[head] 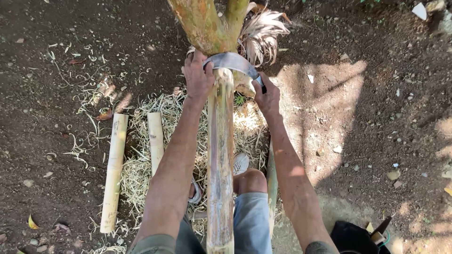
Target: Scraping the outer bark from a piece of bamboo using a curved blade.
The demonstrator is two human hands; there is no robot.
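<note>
A long bamboo pole (220,160) runs from between my knees up to a tree trunk (207,23), its far end resting against the trunk. Across the pole's top lies a curved metal blade (233,61). My left hand (197,77) grips the blade's left end beside the pole. My right hand (267,96) holds the blade's dark handle on the right side. Both arms stretch forward on either side of the pole.
Two shorter peeled bamboo pieces (114,171) (156,141) lie on the dirt at left, on a heap of pale shavings (141,155). A dried palm frond (263,33) hangs by the trunk. A black bag (353,237) sits at lower right. My sandalled foot (240,162) rests under the pole.
</note>
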